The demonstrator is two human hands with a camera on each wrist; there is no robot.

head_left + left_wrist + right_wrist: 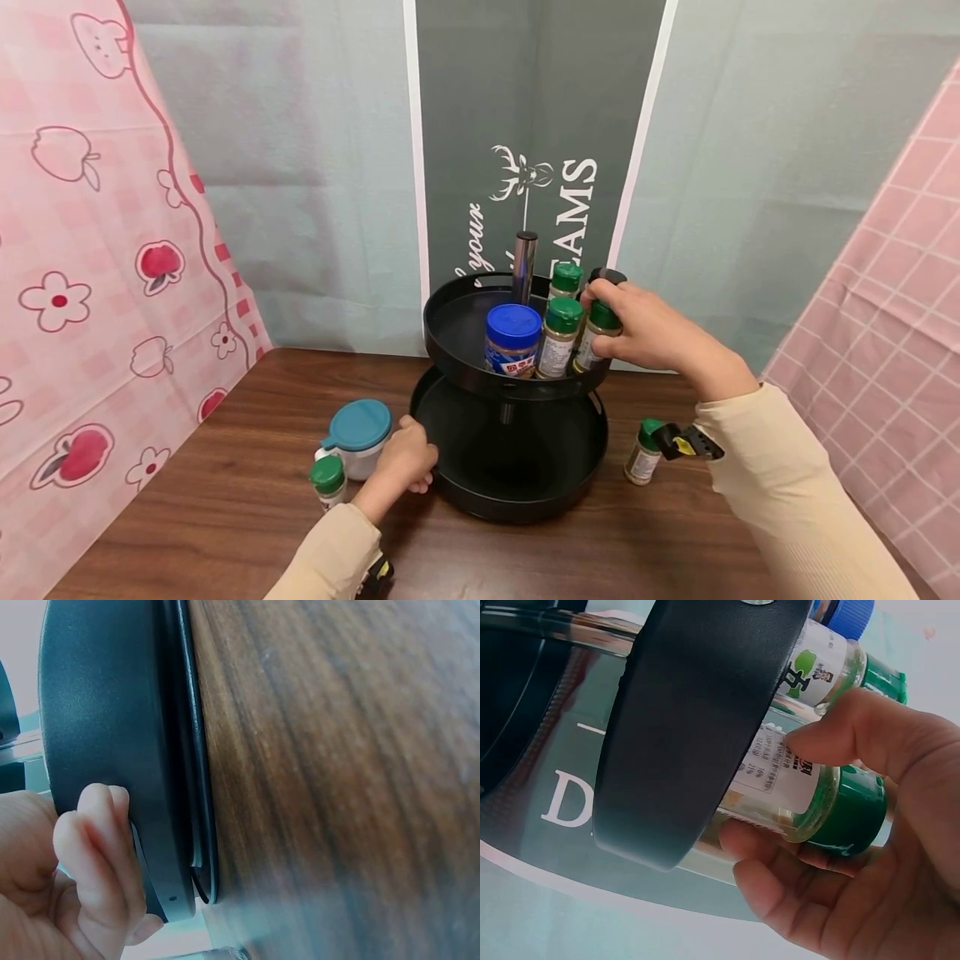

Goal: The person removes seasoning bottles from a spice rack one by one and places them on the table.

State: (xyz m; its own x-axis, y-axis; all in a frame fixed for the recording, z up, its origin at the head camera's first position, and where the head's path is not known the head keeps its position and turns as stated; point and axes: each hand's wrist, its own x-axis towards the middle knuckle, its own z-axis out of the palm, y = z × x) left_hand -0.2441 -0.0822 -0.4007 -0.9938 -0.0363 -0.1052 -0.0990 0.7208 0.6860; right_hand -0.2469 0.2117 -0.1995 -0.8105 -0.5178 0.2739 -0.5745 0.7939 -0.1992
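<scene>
A black two-tier tray (517,504) stands on the table, with a metal post (525,267) rising from its middle. My left hand (407,457) is at the left rim of the lower tier, its fingers curled against the black wall (112,697). Over the right side of the upper tier, my right hand (637,327) grips a green-lidded spice jar (588,346). The right wrist view shows thumb and fingers around this labelled glass jar (769,776), its lower end hidden behind the tier wall. Beside it stand another green-lidded jar (557,350) and a blue-lidded jar (513,337).
A further green-lidded jar (566,277) and a black-lidded one (609,275) stand behind on the upper tier. Left of the tray are a teal-lidded container (360,427) and a green-lidded jar (327,477). Another spice jar (643,454) stands right of the tray.
</scene>
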